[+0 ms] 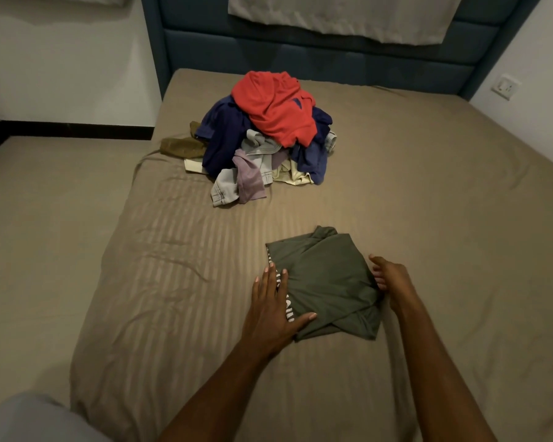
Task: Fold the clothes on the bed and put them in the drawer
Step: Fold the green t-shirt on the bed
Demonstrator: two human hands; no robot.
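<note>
Folded olive-green cotton shirt [324, 282] near bed's [173, 282] foot edge, between hands: left hand [273, 309] flat on its left edge, right hand [388, 282] pinching its right edge (unfolded pile [268, 138] toward headboard).

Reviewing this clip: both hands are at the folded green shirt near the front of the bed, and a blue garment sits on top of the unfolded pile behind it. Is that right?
Not quite. In the head view the garment on top of the pile is red; blue pieces lie beneath it. The rest holds: the left hand and right hand are at the folded green shirt near the front of the bed.
</note>
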